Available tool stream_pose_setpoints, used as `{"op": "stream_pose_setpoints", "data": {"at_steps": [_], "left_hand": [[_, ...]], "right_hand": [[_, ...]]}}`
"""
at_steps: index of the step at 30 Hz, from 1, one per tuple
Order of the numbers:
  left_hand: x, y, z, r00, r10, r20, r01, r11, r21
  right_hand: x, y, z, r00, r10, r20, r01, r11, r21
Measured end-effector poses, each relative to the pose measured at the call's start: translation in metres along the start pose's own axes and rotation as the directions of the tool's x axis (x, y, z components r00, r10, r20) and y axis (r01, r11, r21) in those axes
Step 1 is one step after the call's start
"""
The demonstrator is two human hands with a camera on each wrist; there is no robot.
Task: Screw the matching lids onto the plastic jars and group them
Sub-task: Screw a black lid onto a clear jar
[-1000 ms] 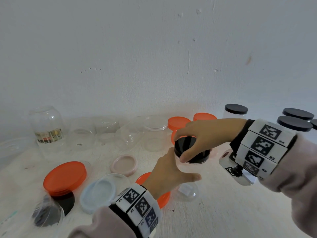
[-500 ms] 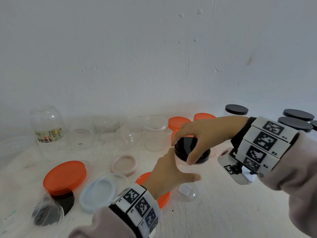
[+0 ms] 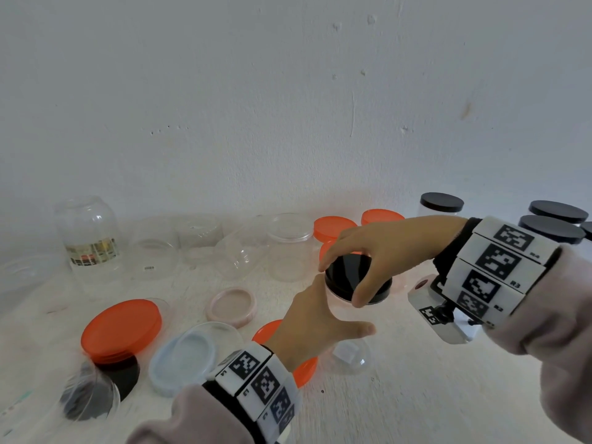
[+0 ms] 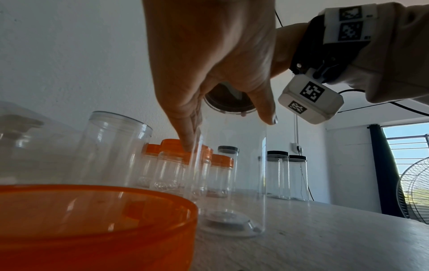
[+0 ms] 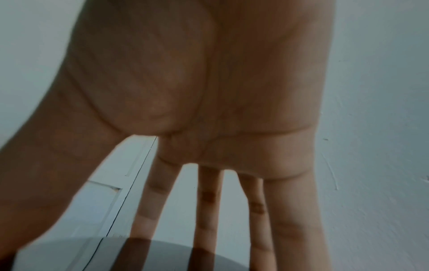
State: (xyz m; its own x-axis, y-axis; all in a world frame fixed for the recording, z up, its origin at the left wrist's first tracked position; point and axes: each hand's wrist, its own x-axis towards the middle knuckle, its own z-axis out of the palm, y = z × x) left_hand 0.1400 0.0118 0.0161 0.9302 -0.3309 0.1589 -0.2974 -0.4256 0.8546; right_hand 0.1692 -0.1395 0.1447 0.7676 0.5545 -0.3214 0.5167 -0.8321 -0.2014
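Note:
A tall clear plastic jar (image 3: 347,357) stands upright on the white table, with a black lid (image 3: 378,291) on its mouth. My right hand (image 3: 342,283) reaches over from the right, with its fingers and thumb curled round the lid's rim. In the right wrist view its spread fingers (image 5: 206,210) come down onto the glossy lid (image 5: 139,256). My left hand (image 3: 333,312) grips the jar's upper wall just under the lid. In the left wrist view the jar (image 4: 232,174) sits between the left hand's (image 4: 230,128) fingers and thumb.
Jars capped in black (image 3: 551,229) stand at the back right, and orange-capped jars (image 3: 334,227) stand behind the held jar. Open clear jars (image 3: 89,232) line the back left. Loose lids lie at the front left: an orange stack (image 3: 121,328), a pale blue one (image 3: 182,357) and a pink one (image 3: 232,304).
My right hand has turned a little on the black lid, its thumb sweeping to the right along the rim. The left hand and the jar have stayed in place.

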Motion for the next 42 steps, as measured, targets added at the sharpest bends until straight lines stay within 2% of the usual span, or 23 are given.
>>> {"op": "stream_pose_setpoints", "data": {"at_steps": [7,9,14,22,27,30,33,38,42], "left_hand": [[0.000,-0.001,0.000,1.000,-0.011,0.007,0.011,1.000,0.003],[0.000,-0.001,0.000,1.000,-0.013,0.010,0.013,1.000,-0.005],[0.000,0.000,0.001,1.000,-0.013,-0.001,0.012,1.000,-0.023],[0.000,-0.002,0.000,0.999,-0.033,0.007,0.033,0.999,-0.018],[0.000,0.000,0.001,1.000,-0.016,-0.003,0.016,1.000,-0.010],[-0.001,0.000,0.001,1.000,-0.012,-0.010,0.012,1.000,-0.010],[-0.001,-0.001,0.001,1.000,-0.026,0.000,0.026,1.000,-0.017],[-0.001,-0.001,0.001,0.999,-0.038,0.008,0.038,0.999,-0.020],[-0.001,-0.001,0.001,1.000,-0.031,0.000,0.031,1.000,-0.002]], "right_hand": [[0.006,-0.007,0.010,0.986,0.158,-0.056,-0.162,0.985,-0.066],[0.005,-0.006,0.007,0.989,0.146,-0.021,-0.147,0.988,-0.052],[-0.003,-0.001,-0.002,0.999,0.019,0.043,-0.019,1.000,0.015],[0.003,-0.006,0.010,0.985,0.154,-0.075,-0.160,0.984,-0.080],[-0.005,-0.002,0.001,1.000,0.023,0.020,-0.023,1.000,-0.001],[-0.004,-0.002,0.000,1.000,-0.016,0.008,0.016,1.000,0.000],[-0.002,-0.002,0.003,0.999,0.017,-0.030,-0.018,0.999,-0.045],[0.002,-0.009,0.013,0.986,0.142,-0.091,-0.154,0.979,-0.132],[-0.002,-0.010,0.009,0.993,0.110,-0.052,-0.115,0.988,-0.106]]}}
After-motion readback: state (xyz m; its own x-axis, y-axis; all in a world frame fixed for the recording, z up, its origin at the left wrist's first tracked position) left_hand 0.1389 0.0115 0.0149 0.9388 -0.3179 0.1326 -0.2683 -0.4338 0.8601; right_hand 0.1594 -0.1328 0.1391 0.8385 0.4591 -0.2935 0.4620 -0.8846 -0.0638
